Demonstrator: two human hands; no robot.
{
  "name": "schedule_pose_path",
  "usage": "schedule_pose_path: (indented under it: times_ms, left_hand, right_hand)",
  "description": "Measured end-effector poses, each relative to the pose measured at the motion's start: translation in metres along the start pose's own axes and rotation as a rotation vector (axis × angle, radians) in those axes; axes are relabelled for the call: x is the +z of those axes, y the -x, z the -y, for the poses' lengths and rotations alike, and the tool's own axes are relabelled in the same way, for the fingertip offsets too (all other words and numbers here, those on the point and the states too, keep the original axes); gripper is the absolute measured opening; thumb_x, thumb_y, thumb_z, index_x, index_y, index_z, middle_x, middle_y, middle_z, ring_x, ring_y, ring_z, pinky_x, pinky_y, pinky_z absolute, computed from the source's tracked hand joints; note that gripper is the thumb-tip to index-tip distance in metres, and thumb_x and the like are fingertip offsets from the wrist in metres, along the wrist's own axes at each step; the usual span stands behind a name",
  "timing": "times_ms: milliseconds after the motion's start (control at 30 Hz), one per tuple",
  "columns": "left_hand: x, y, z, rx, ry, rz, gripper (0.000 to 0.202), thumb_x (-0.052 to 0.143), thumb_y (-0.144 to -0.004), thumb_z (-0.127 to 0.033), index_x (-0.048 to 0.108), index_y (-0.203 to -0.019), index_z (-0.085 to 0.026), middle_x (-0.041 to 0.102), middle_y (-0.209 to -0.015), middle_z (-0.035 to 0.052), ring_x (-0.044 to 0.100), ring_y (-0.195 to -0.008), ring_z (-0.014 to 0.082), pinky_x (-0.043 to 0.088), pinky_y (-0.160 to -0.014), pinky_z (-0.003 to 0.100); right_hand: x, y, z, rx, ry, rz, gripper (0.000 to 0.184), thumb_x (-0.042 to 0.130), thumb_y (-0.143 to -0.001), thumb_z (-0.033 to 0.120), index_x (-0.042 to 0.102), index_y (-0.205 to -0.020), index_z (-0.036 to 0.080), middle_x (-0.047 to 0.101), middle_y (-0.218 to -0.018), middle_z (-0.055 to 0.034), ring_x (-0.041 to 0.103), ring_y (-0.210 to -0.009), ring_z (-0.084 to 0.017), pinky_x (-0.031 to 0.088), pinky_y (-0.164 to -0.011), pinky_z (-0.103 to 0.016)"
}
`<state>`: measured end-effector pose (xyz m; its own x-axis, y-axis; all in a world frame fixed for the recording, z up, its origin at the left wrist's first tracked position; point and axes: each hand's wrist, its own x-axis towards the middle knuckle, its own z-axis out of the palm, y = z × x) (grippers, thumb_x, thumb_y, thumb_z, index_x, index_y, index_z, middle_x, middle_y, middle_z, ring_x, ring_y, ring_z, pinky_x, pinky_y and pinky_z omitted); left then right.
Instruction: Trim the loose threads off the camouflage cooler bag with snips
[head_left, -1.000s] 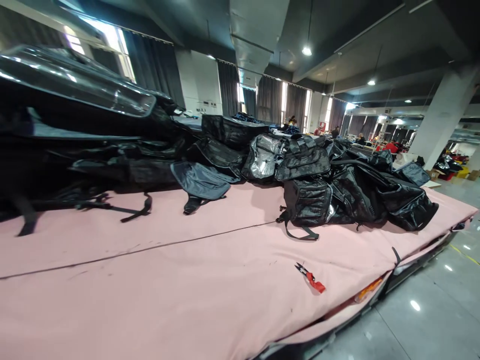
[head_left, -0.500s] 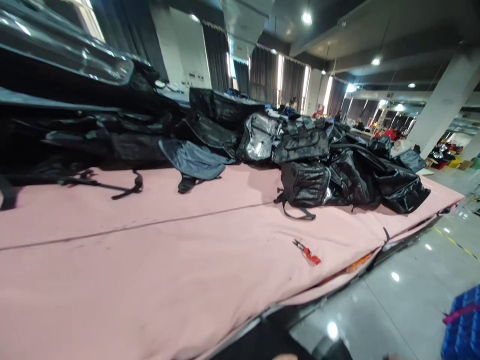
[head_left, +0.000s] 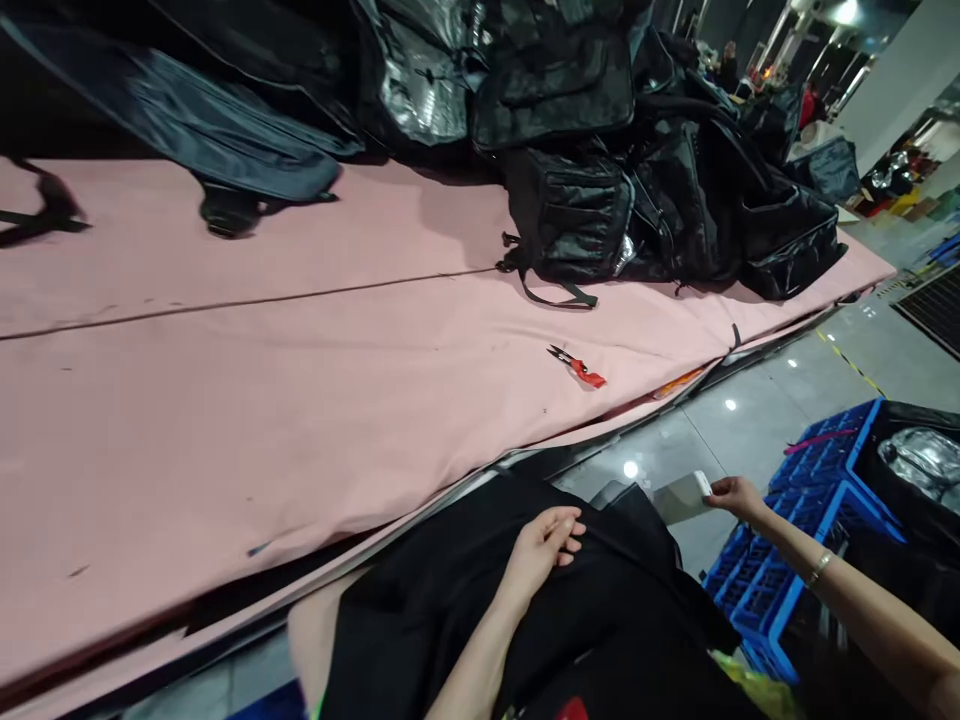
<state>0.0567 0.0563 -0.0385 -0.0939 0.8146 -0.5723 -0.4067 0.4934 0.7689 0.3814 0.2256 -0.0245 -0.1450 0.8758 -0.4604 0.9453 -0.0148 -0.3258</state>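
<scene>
My right hand point(head_left: 739, 497) reaches out over the floor, fingers pinched on the end of a flat grey thing with a white end point(head_left: 703, 487); its kind is unclear. My left hand point(head_left: 550, 545) rests over the black clothing point(head_left: 442, 560) on my lap. Its fingers are loosely bent and a little apart, and nothing shows in them. On the pink-covered table point(head_left: 337, 400) lies a pair of small scissors point(head_left: 576, 366) with red on the handles, touched by neither hand.
Black bags point(head_left: 577, 220) with silvery linings are heaped along the table's far side. A dark grey-blue fabric piece point(head_left: 232, 140) droops from the heap onto the pink cover. Blue plastic crates point(head_left: 795, 530) stand on the floor at right, beside a black bag point(head_left: 926, 470).
The view has tipped down and shifted right. Both hands have come into clear view, the right one holding the grey and white thing. The scissors still lie on the table.
</scene>
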Motion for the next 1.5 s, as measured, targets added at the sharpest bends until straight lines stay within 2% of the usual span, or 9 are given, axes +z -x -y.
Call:
schedule_pose_path:
  times_ms: [267, 433, 567, 767, 867, 1000, 1200, 1333, 1500]
  left_hand:
    - [0.028, -0.017, -0.032, 0.01, -0.162, 0.054, 0.036, 0.06, -0.07, -0.039, 0.057, -0.093, -0.011, 0.062, -0.077, 0.005, 0.055, -0.058, 0.0098, 0.044, -0.053, 0.022]
    - [0.086, -0.048, -0.05, 0.047, -0.287, 0.191, 0.027, 0.058, -0.072, -0.033, 0.059, -0.089, -0.011, 0.063, -0.077, 0.006, 0.057, -0.061, 0.0121, 0.046, -0.058, 0.025]
    - [0.126, -0.06, -0.034, -0.087, -0.231, 0.372, 0.028, 0.061, -0.072, -0.034, 0.059, -0.088, -0.012, 0.063, -0.074, 0.0059, 0.059, -0.06, 0.0132, 0.047, -0.06, 0.028]
    - [0.114, -0.066, 0.005, -0.327, -0.189, 0.444, 0.034, 0.069, -0.063, -0.039, 0.06, -0.08, -0.011, 0.064, -0.071, 0.0063, 0.06, -0.065, 0.0151, 0.047, -0.066, 0.03]
    - [0.106, -0.071, 0.009, -0.339, -0.135, 0.421, 0.038, 0.069, -0.063, -0.041, 0.06, -0.083, -0.011, 0.064, -0.072, 0.007, 0.061, -0.067, 0.0155, 0.048, -0.068, 0.03]
    - [0.105, -0.072, 0.009, -0.315, -0.124, 0.438, 0.038, 0.068, -0.064, -0.042, 0.061, -0.086, -0.011, 0.065, -0.076, 0.0085, 0.062, -0.071, 0.0176, 0.048, -0.072, 0.033]
    - [0.107, -0.071, 0.003, -0.353, -0.082, 0.402, 0.044, 0.065, -0.065, -0.049, 0.06, -0.086, -0.011, 0.066, -0.078, 0.0108, 0.063, -0.074, 0.0201, 0.049, -0.076, 0.037]
    - [0.104, -0.07, -0.005, -0.427, 0.027, 0.344, 0.058, 0.06, -0.066, -0.057, 0.056, -0.093, -0.006, 0.064, -0.09, 0.0194, 0.064, -0.082, 0.0257, 0.049, -0.079, 0.04]
    - [0.09, -0.066, -0.018, -0.512, 0.351, 0.327, 0.089, 0.044, -0.063, -0.074, 0.034, -0.122, -0.009, 0.054, -0.111, 0.0272, 0.06, -0.092, 0.0359, 0.047, -0.078, 0.052]
  right_hand:
    - [-0.031, -0.012, -0.069, 0.129, 0.11, -0.145, 0.02, 0.056, -0.059, 0.034, 0.06, -0.059, 0.015, 0.052, -0.051, 0.0014, 0.049, -0.055, -0.012, 0.028, -0.051, -0.021]
    - [-0.041, -0.005, -0.095, 0.175, 0.157, -0.204, 0.02, 0.053, -0.062, 0.036, 0.061, -0.061, 0.017, 0.057, -0.056, 0.0006, 0.052, -0.058, -0.012, 0.031, -0.054, -0.021]
    - [-0.042, -0.004, -0.113, 0.207, 0.168, -0.167, 0.019, 0.054, -0.061, 0.035, 0.064, -0.065, 0.019, 0.06, -0.06, 0.0004, 0.055, -0.06, -0.012, 0.035, -0.056, -0.019]
    - [-0.052, -0.001, -0.15, 0.36, 0.228, -0.139, 0.021, 0.058, -0.06, 0.036, 0.064, -0.071, 0.019, 0.063, -0.068, -0.0046, 0.057, -0.065, -0.017, 0.035, -0.052, -0.023]
    - [-0.063, 0.007, -0.163, 0.455, 0.322, -0.163, 0.022, 0.06, -0.059, 0.035, 0.064, -0.074, 0.019, 0.063, -0.074, -0.009, 0.058, -0.069, -0.022, 0.034, -0.049, -0.026]
    - [-0.082, 0.017, -0.164, 0.489, 0.382, -0.191, 0.013, 0.061, -0.063, 0.026, 0.065, -0.072, 0.018, 0.062, -0.072, -0.0106, 0.057, -0.062, -0.018, 0.035, -0.049, -0.026]
    - [-0.087, 0.01, -0.116, 0.32, 0.397, -0.196, 0.01, 0.059, -0.065, 0.027, 0.063, -0.071, 0.019, 0.061, -0.07, -0.006, 0.054, -0.061, -0.014, 0.033, -0.05, -0.023]
    - [-0.064, 0.002, -0.037, -0.038, 0.29, -0.255, 0.019, 0.059, -0.064, 0.033, 0.064, -0.078, 0.021, 0.062, -0.08, -0.0035, 0.054, -0.066, -0.013, 0.032, -0.052, -0.021]
    - [-0.021, 0.01, 0.077, -0.48, -0.062, -0.315, 0.024, 0.06, -0.065, 0.03, 0.062, -0.087, 0.02, 0.062, -0.082, -0.001, 0.055, -0.066, -0.012, 0.043, -0.06, -0.022]
